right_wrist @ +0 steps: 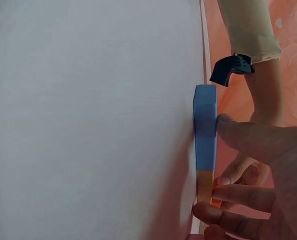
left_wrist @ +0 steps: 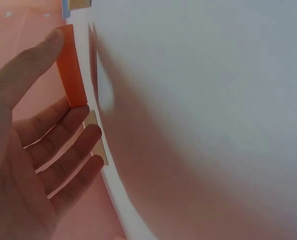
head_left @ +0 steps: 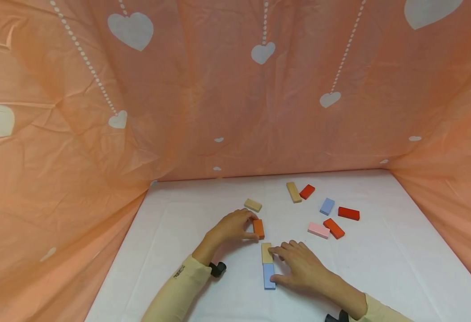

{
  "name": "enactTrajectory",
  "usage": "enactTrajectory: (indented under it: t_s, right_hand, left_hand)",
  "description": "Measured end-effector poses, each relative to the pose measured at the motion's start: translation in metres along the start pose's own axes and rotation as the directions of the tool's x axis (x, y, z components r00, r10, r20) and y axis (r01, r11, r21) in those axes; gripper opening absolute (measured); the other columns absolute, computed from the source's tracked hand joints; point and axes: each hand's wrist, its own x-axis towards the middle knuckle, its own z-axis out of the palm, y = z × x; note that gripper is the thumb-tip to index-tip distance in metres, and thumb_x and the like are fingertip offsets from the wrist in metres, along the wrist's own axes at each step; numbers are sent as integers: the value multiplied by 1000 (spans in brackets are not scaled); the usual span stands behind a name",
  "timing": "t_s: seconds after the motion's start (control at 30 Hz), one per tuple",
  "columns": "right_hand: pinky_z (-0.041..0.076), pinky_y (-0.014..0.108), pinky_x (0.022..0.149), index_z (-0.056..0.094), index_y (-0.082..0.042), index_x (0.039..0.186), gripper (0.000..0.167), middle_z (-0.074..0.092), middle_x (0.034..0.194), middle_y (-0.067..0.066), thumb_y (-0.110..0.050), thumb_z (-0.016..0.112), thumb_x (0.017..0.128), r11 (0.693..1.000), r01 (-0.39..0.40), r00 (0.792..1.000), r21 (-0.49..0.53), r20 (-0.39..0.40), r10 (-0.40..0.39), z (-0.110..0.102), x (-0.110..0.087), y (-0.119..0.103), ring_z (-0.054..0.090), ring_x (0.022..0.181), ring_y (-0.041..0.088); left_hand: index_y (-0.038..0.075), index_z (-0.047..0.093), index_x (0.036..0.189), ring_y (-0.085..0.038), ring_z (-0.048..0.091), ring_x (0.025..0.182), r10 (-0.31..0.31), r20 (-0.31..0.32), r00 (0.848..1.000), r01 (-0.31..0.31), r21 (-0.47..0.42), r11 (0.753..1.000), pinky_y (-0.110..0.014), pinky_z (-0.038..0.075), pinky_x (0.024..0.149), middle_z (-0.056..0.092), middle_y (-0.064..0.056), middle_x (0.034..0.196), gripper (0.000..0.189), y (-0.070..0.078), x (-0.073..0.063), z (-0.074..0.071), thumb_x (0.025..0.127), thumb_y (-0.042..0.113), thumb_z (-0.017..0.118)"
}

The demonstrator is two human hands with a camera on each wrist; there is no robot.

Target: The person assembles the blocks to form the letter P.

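Observation:
My left hand [head_left: 233, 226] pinches an orange block [head_left: 259, 229] by its two ends, thumb at the near end and a fingertip at the far end. In the left wrist view the orange block [left_wrist: 72, 70] is raised off the white surface, its shadow beside it. Just nearer, a tan block [head_left: 266, 253] and a blue block [head_left: 269, 276] lie end to end in a straight row. My right hand [head_left: 299, 266] rests along the row's right side: thumb on the blue block [right_wrist: 205, 135], fingertips on the tan block [right_wrist: 204, 186], fingers spread and relaxed.
A tan block [head_left: 253, 205] lies just beyond my left hand. To the right are a long tan block [head_left: 294, 192], several red blocks [head_left: 349, 213], a blue block [head_left: 327, 206] and a pink block [head_left: 319, 230]. Orange cloth [head_left: 235, 112] walls the white table [head_left: 187, 201].

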Motion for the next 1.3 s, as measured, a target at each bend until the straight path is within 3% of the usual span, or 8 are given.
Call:
enactTrajectory:
  t_s: [0.43, 0.9, 1.13, 1.3]
  right_hand:
    - [47, 67, 108, 69, -14, 140, 71, 71, 122, 4, -55, 87, 86, 1000, 0, 1000, -9, -4, 0, 0, 1, -2, 60, 111, 28]
    - [47, 67, 107, 69, -14, 140, 71, 71, 124, 6, -54, 88, 85, 1000, -4, 1000, -21, -11, 3, -1, 0, -3, 60, 112, 29]
    - [50, 64, 103, 70, -14, 139, 70, 68, 107, -3, -54, 88, 84, 999, 13, 999, -49, -32, -15, 0, 1, -2, 58, 102, 22]
    - [50, 64, 104, 70, -14, 139, 70, 68, 107, -3, -54, 88, 84, 999, 11, 999, -43, -30, -12, 0, 0, -2, 57, 102, 22]
  left_hand:
    - [11, 71, 133, -26, 64, 122, -4, 62, 998, 1, 45, 999, -45, 51, 108, 70, -5, 132, 57, 12, 9, 5, 88, 41, 91]
    - [14, 72, 134, -23, 63, 123, -3, 75, 997, -3, 75, 997, -41, 50, 110, 71, -2, 133, 59, 15, 10, 8, 87, 43, 91]
    - [15, 73, 134, -23, 63, 124, 9, 59, 998, -15, 97, 995, -40, 49, 110, 72, 0, 132, 53, 15, 11, 10, 90, 42, 88]
    - [14, 73, 134, -23, 63, 125, 5, 48, 999, -9, 90, 996, -41, 49, 111, 73, 0, 132, 52, 15, 11, 14, 91, 41, 87]
